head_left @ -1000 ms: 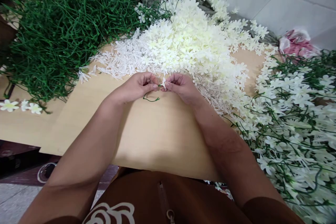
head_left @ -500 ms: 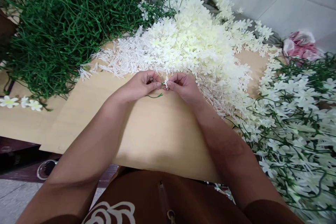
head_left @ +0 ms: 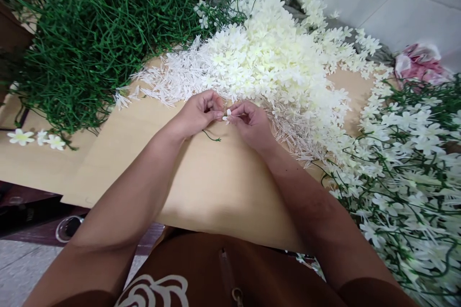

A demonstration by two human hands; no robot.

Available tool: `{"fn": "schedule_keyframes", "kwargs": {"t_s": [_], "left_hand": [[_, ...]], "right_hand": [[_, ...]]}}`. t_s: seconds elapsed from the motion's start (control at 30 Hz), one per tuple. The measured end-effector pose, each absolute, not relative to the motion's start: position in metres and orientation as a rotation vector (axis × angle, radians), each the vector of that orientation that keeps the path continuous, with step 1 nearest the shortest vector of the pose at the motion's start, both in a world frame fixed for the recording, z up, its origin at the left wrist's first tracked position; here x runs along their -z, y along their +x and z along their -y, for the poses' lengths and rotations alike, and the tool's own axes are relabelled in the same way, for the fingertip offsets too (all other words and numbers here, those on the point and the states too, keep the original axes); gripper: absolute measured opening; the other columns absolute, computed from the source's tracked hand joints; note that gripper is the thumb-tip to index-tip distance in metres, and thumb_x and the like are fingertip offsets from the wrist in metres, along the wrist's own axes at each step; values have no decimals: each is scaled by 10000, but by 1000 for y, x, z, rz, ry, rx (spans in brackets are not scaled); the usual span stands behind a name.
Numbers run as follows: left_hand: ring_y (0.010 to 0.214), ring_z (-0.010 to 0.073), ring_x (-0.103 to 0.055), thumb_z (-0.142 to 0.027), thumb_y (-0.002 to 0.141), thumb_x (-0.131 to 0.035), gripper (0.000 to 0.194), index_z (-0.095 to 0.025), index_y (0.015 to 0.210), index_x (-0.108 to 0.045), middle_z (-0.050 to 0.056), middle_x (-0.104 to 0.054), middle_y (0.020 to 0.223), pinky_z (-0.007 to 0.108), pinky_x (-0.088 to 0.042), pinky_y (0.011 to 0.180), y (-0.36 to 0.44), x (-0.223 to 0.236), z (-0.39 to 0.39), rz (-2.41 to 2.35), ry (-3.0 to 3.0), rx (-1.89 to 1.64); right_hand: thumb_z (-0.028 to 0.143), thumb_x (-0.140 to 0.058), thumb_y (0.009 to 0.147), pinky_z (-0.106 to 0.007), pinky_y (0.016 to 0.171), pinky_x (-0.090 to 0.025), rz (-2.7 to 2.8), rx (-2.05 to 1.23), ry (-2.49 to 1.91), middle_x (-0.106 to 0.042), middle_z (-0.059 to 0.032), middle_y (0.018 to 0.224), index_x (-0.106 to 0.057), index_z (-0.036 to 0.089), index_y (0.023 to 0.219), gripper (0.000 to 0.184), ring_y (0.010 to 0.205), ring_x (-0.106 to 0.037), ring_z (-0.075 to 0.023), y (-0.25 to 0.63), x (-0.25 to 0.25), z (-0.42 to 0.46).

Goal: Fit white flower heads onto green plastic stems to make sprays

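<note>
My left hand [head_left: 202, 111] pinches a green plastic stem [head_left: 212, 137]; one branch of it sticks out below the fingers, and the rest is mostly hidden. Facing it, my right hand [head_left: 251, 122] is closed on a small white artificial flower [head_left: 227, 115] between thumb and forefinger. The fingertips of both hands almost meet at this flower, over the cardboard [head_left: 216, 187]. Just beyond the hands lie thin white stamen pieces [head_left: 169, 76] and a heap of loose cream-white blossoms [head_left: 266, 53].
A big pile of green stems [head_left: 108, 33] fills the back left. Assembled white flowers on stems [head_left: 414, 192] are heaped at the right. A few blossoms [head_left: 21, 137] lie at the far left. A pink and white bag [head_left: 421, 64] sits by the tiled wall [head_left: 410, 19].
The white flower between my fingers has turned, and the free stem branch now points further down. Both hands stay close together; the whole view has shifted slightly.
</note>
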State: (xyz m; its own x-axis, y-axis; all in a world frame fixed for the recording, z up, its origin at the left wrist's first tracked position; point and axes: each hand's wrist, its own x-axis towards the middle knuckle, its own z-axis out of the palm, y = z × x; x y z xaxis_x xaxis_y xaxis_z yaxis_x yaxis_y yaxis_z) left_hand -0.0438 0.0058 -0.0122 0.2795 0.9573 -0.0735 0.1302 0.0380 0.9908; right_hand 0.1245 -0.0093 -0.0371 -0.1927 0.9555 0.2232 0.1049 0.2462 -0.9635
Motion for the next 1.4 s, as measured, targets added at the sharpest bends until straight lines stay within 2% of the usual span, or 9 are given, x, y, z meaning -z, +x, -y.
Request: {"fn": "schedule_keyframes", "kwargs": {"t_s": [0.23,0.4,0.53,0.7,0.87,1.13,1.27,1.4], "left_hand": [[528,64,-475,-142,603,-755,283,-169,700,-491,-48,-513,572,208,-368,528,-42,14,-6,-992,1302,-913],[522,71,-488,-224,620,-778,274,-158,736,-539,-30,-555,581,211,-359,515,-39,8,-5,-1032,1262,-861],[470,62,-419,-308,726,-699,211,-146,693,-569,-40,-507,519,221,-326,500,-34,6,-5,-1148,1377,-724],[566,81,-461,-225,805,-566,176,-144,650,-587,-34,-524,567,225,-376,598,-30,2,-5,-1186,1533,-713],[594,80,-471,-206,785,-583,149,-148,649,-568,-37,-518,577,217,-396,623,-34,-2,-3,-1113,1462,-739],[458,57,-392,-336,688,-726,243,-139,653,-588,-32,-495,503,215,-287,457,-34,13,-7,-1152,1317,-858],[456,50,-394,-280,674,-719,212,-138,622,-570,-33,-499,506,207,-288,458,-31,10,-4,-1158,1305,-889],[459,45,-382,-217,673,-696,172,-136,613,-557,-39,-495,506,194,-280,460,-29,6,-2,-1174,1283,-883]], "right_hand": [[491,-771,680,-290,645,-561,1371,-1294,-996,-615,11,758,-553,218,711,350,652,-590,-99,120,37,12],[546,-770,661,-277,612,-567,1332,-1309,-1002,-611,29,690,-538,216,720,408,596,-603,-95,122,33,10],[569,-785,625,-269,608,-562,1305,-1245,-1021,-631,23,733,-536,208,713,447,596,-613,-90,128,32,6],[522,-809,620,-271,642,-561,1276,-1239,-1018,-635,30,711,-567,202,706,410,613,-627,-95,132,33,3],[496,-835,590,-273,675,-555,1263,-1296,-1005,-657,26,723,-603,195,697,395,642,-625,-97,131,33,4],[476,-846,581,-271,654,-542,1211,-1336,-1052,-659,26,670,-627,191,697,379,622,-626,-104,133,35,3],[456,-841,604,-261,662,-535,1214,-1325,-1002,-653,33,688,-620,192,699,357,628,-625,-94,132,39,3],[474,-851,572,-263,709,-533,1229,-1303,-966,-659,25,753,-604,194,680,388,685,-615,-92,130,40,3]]}}
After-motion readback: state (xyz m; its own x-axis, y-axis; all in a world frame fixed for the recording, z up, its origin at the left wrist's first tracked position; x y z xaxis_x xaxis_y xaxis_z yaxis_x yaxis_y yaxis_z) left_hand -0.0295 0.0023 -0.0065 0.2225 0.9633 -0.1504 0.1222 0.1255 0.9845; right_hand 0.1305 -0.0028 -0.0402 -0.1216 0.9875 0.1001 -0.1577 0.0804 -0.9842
